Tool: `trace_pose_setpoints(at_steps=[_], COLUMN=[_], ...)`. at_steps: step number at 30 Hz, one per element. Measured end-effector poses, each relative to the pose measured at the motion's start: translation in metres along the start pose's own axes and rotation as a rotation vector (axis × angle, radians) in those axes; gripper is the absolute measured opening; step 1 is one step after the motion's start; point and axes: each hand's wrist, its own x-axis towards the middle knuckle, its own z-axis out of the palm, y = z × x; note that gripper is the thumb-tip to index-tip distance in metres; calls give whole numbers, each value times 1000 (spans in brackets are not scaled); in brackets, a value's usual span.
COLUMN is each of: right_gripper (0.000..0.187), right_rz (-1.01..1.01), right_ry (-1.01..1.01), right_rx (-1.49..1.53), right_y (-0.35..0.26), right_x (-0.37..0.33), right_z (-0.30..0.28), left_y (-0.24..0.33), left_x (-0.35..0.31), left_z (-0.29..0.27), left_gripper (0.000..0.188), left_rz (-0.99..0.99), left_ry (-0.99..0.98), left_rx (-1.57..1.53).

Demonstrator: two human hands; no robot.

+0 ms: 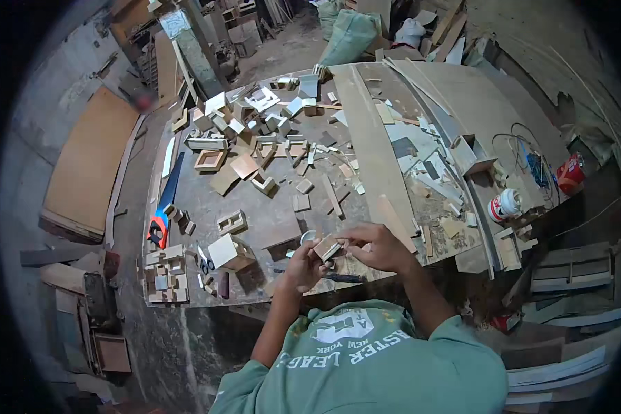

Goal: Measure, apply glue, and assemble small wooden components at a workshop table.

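And here's the small wooden piece point(330, 248), up in the hands to the right of the pale wooden box point(230, 254), the landmark here. The left hand point(301, 269), nearer that box, has its fingers closed on the piece's left end. Farther right of the box, the right hand point(374, 246) bends its fingers at the other edge, partly open; whether they grip or just touch, one cannot tell. Around the box: scissors point(205, 261) just left, a small wooden frame point(232, 222) just behind, the handsaw point(167, 200) beyond to the left, a white tub point(505, 205) well to the right.
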Motion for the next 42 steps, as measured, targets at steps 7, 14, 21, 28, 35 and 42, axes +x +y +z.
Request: trace_pose_setpoints(at_steps=[7, 14, 21, 28, 35, 42], right_gripper=[38, 38, 39, 40, 43, 39], right_rz=[-54, -69, -73, -55, -24, -41], right_ry=[-8, -6, -7, -29, -52, -58], right_rx=[-46, -59, -65, -107, -106, -127], right_y=[6, 5, 7, 9, 8, 5], right_x=[-3, -3, -5, -7, -7, -4], right_z=[1, 1, 2, 1, 0, 0], left_y=[1, 0, -2, -1, 1, 1], left_x=[-2, -3, -3, -4, -6, -5], left_z=[2, 2, 3, 1, 9, 3], left_gripper=[35, 38, 40, 43, 38, 38], left_rz=[-19, -33, -22, -34, -3, -5], left_ry=[15, -29, 37, 7, 68, -48], left_rx=[14, -1, 51, 41, 55, 17])
